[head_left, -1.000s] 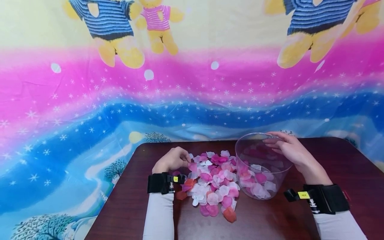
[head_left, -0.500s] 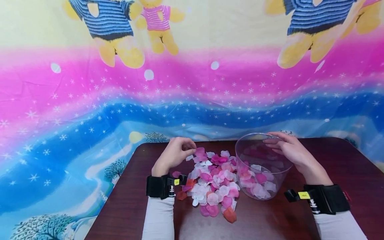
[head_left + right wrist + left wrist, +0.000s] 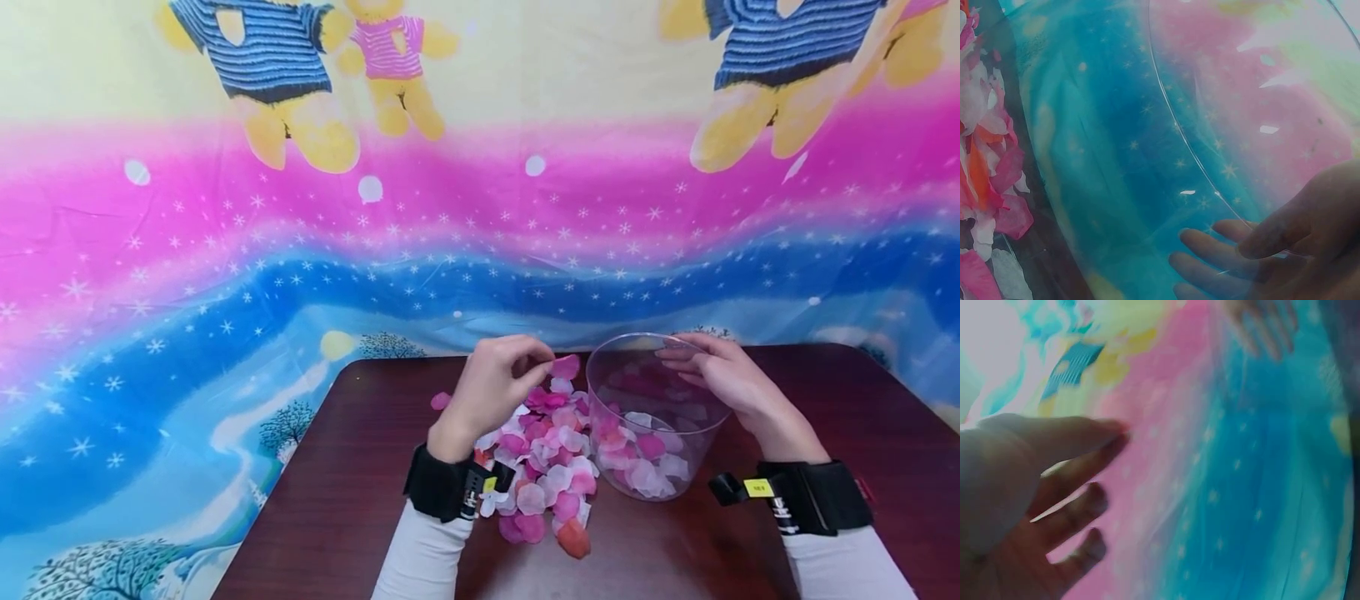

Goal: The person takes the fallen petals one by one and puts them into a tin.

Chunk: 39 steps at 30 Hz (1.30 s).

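Note:
My left hand [image 3: 546, 364] is raised over the pile and pinches a single pink petal [image 3: 566, 367] between thumb and fingertips, just left of the rim of the container. The clear round plastic container [image 3: 654, 421] stands on the dark table, tilted toward the pile, with several pink and white petals in its bottom. My right hand [image 3: 678, 354] grips its far right rim, fingers inside and showing through the wall [image 3: 1210, 250]. A heap of pink, white and orange petals [image 3: 542, 467] lies left of the container. The left wrist view shows only blurred fingers [image 3: 1066, 487] against the cloth.
The dark brown table [image 3: 322, 508] ends close behind the container, where a bright cartoon-print cloth [image 3: 375, 233] hangs as a backdrop. One stray pink petal [image 3: 440, 401] lies left of the heap. Black wrist straps [image 3: 813, 496] sit on both forearms.
My left hand picked a pink petal from the left edge of the heap, lifted it and carried it right, up to the container's rim. The right hand and container stayed put.

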### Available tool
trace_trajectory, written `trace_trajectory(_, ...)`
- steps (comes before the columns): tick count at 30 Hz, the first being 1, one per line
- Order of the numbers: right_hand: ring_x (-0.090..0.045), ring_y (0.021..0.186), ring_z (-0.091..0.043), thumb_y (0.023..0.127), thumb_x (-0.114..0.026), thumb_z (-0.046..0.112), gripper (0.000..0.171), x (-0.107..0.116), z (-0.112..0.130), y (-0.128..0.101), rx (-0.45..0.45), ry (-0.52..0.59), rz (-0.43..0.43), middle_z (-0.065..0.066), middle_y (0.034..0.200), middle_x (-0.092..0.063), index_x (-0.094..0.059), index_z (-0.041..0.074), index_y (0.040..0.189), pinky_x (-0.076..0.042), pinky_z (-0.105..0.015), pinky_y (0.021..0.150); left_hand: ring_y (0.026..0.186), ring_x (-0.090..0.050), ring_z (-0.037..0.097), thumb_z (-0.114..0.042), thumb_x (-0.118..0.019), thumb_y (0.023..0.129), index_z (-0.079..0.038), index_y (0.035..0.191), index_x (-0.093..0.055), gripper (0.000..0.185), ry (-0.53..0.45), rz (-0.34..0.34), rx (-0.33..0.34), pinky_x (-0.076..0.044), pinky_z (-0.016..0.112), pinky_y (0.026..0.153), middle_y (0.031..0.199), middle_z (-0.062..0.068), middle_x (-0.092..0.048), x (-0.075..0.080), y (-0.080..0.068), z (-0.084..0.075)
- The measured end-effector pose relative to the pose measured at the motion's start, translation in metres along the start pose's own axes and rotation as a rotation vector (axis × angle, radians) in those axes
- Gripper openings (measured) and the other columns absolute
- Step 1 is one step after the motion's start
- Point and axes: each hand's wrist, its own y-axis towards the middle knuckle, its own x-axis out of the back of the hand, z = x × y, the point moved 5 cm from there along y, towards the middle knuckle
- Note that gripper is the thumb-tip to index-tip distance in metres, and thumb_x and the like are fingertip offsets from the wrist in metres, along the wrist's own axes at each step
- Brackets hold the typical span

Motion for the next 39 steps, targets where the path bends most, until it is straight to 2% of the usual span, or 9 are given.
trace_trajectory(3, -0.049, 0.135, -0.046, 0.111, -0.021, 0.013, 0.05, 0.0, 0.001, 0.001, 0.001, -0.004, -0.005, -0.03, 0.147, -0.05, -0.032, -0.003, 0.157, -0.037, -0.056, 0.111, 0.072, -0.059, 0.005, -0.012, -0.074, 0.095, -0.013, 0.102, -0.078, 0.008, 0.055, -0.061, -0.084, -0.047, 0.018, 0.068, 0.092, -0.004, -0.073, -0.011, 0.006, -0.017)
trace_trajectory(6, -0.049, 0.135, -0.047, 0.112, -0.021, 0.013, 0.049, -0.001, 0.001, 0.002, 0.004, -0.003, -0.006, -0.031, 0.147, -0.049, -0.033, -0.004, 0.156, -0.037, -0.056, 0.111, 0.084, -0.067, 0.007, -0.016, -0.075, 0.095, -0.014, 0.103, -0.079, 0.01, 0.113, -0.059, -0.127, -0.051, 0.021, 0.078, 0.098, -0.004, -0.076, -0.025, 0.007, -0.028)
trace_trajectory(9, -0.05, 0.135, -0.046, 0.112, -0.021, 0.014, 0.049, -0.002, 0.0, 0.001, 0.0, -0.002, -0.005, -0.03, 0.147, -0.05, -0.034, -0.005, 0.155, -0.037, -0.056, 0.111, 0.095, -0.07, 0.009, -0.018, -0.076, 0.095, -0.015, 0.105, -0.079, 0.012, 0.148, -0.022, -0.124, -0.051, 0.025, 0.085, 0.102, -0.004, -0.076, -0.036, 0.005, -0.031)
trace_trajectory(12, -0.049, 0.135, -0.047, 0.112, -0.021, 0.014, 0.049, -0.003, -0.001, 0.001, -0.001, 0.003, -0.001, -0.031, 0.147, -0.05, -0.034, -0.005, 0.155, -0.037, -0.056, 0.111, 0.098, -0.069, 0.009, -0.02, -0.075, 0.095, -0.017, 0.107, -0.079, 0.013, 0.176, 0.015, -0.106, -0.049, 0.023, 0.085, 0.102, -0.005, -0.076, -0.042, 0.004, -0.031)
trace_trajectory(24, -0.048, 0.136, -0.048, 0.112, -0.02, 0.012, 0.049, -0.003, 0.001, 0.004, 0.005, 0.013, 0.004, -0.033, 0.148, -0.047, -0.031, -0.006, 0.156, -0.036, -0.059, 0.112, 0.091, -0.068, 0.008, -0.019, -0.074, 0.096, -0.016, 0.111, -0.078, 0.016, 0.174, 0.079, -0.104, -0.049, 0.023, 0.086, 0.105, -0.005, -0.076, -0.045, 0.004, -0.028)
trace_trajectory(28, -0.048, 0.136, -0.048, 0.112, -0.019, 0.012, 0.049, -0.003, 0.001, 0.004, 0.008, 0.014, 0.009, -0.033, 0.148, -0.047, -0.031, -0.006, 0.156, -0.036, -0.058, 0.112, 0.084, -0.067, 0.007, -0.017, -0.075, 0.095, -0.014, 0.107, -0.078, 0.013, 0.127, 0.053, -0.091, -0.049, 0.019, 0.077, 0.102, -0.004, -0.075, -0.038, 0.004, -0.021)
trace_trajectory(33, -0.048, 0.136, -0.048, 0.112, -0.019, 0.012, 0.049, -0.003, 0.0, 0.003, 0.009, 0.014, 0.011, -0.032, 0.149, -0.046, -0.031, -0.006, 0.156, -0.037, -0.058, 0.111, 0.076, -0.061, 0.004, -0.017, -0.075, 0.095, -0.014, 0.104, -0.078, 0.009, 0.106, 0.027, -0.026, -0.047, 0.018, 0.068, 0.096, -0.006, -0.072, -0.021, 0.003, -0.003)
trace_trajectory(36, -0.049, 0.135, -0.047, 0.112, -0.019, 0.014, 0.049, -0.002, -0.001, 0.003, 0.007, 0.01, 0.008, -0.031, 0.149, -0.046, -0.031, -0.005, 0.156, -0.038, -0.056, 0.111, 0.075, -0.056, 0.003, -0.02, -0.073, 0.097, -0.016, 0.106, -0.077, 0.01, 0.122, 0.04, 0.048, -0.046, 0.021, 0.07, 0.097, -0.007, -0.071, -0.012, -0.001, 0.014)
trace_trajectory(39, -0.049, 0.135, -0.046, 0.112, -0.02, 0.015, 0.049, -0.001, -0.001, 0.002, 0.009, 0.005, 0.005, -0.031, 0.149, -0.047, -0.032, -0.005, 0.156, -0.04, -0.054, 0.111, 0.077, -0.056, 0.003, -0.021, -0.071, 0.098, -0.019, 0.11, -0.076, 0.013, 0.155, 0.066, 0.157, -0.047, 0.023, 0.072, 0.101, -0.008, -0.07, -0.003, -0.008, 0.034)
